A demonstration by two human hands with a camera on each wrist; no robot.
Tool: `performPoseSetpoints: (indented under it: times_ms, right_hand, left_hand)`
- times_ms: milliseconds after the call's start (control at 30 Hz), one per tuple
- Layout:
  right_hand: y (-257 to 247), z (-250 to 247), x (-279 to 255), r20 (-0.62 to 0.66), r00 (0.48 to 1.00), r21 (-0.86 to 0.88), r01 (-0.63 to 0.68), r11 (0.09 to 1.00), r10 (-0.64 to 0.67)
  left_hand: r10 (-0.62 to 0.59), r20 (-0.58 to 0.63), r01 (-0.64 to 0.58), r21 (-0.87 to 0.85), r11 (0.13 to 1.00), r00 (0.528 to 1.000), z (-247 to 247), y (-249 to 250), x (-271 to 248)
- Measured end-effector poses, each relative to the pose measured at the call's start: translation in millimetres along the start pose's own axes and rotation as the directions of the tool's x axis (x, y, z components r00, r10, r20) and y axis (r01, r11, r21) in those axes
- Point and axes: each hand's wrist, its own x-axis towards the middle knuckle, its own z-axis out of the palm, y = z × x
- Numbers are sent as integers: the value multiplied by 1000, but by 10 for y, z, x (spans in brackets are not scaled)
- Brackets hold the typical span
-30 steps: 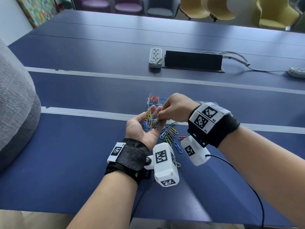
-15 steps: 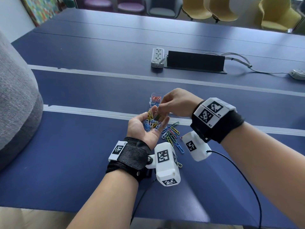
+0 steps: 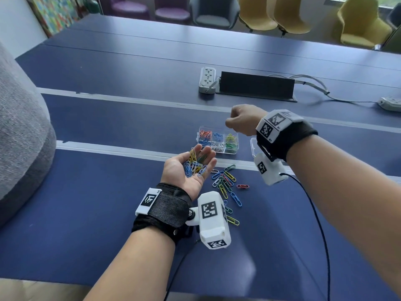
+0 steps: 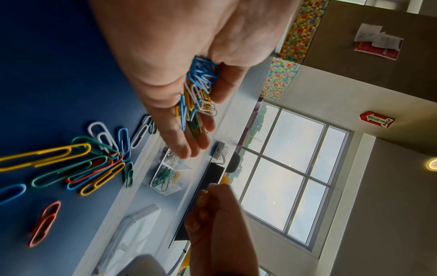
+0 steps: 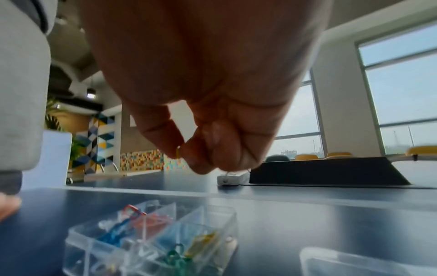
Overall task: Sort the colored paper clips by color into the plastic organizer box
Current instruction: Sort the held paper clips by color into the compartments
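Note:
My left hand (image 3: 188,168) lies palm up above the table, cupping a heap of blue, yellow, white and green paper clips (image 3: 194,165) (image 4: 197,97). The clear plastic organizer box (image 3: 218,140) (image 5: 151,240) sits just beyond it, with red, blue, yellow, white and green clips in separate compartments. My right hand (image 3: 240,121) hovers above the box's right end, fingers curled, pinching a yellow clip (image 5: 178,151) between thumb and forefinger. More loose clips (image 3: 225,181) (image 4: 78,164) lie scattered on the blue table near my left wrist.
The box's clear lid (image 3: 254,146) lies to the right of the box, under my right wrist. A white power strip (image 3: 207,79) and a black cable tray (image 3: 256,86) sit farther back. A grey cushion (image 3: 19,135) fills the left edge.
My right hand has left the left palm and moved up and to the right, over the organizer box, carrying a yellow clip. The left hand has stayed in place, palm up.

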Motion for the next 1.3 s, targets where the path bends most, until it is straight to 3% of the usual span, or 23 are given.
performPoseSetpoints:
  times_ms: [133, 333, 500, 867, 1000, 1167, 1300]
  right_hand:
    - [98, 46, 87, 40, 999, -142, 23, 990, -18]
    - [173, 211, 219, -57, 996, -211, 53, 976, -67]
    - [188, 265, 267, -37, 995, -259, 78, 963, -91]
    - [158, 129, 320, -2, 997, -175, 77, 982, -79]
    - [175, 134, 274, -111, 989, -104, 86, 991, -97]
    - [68, 127, 58, -188, 960, 24, 218, 976, -209]
    - [-90, 216, -211, -4, 916, 98, 400, 911, -402]
  left_hand:
    - [10, 2, -10, 7, 1000, 1000, -15, 34, 9]
    - [17, -1, -17, 17, 1000, 1000, -26, 54, 2]
    - [19, -5, -19, 19, 1000, 1000, -41, 65, 5]
    - [22, 2, -22, 33, 999, 1000, -33, 55, -12]
    - [10, 13, -11, 43, 999, 1000, -27, 49, -26]
    - [-16, 51, 14, 40, 999, 999, 14, -11, -42]
    - [-36, 76, 31, 57, 998, 996, 36, -63, -42]
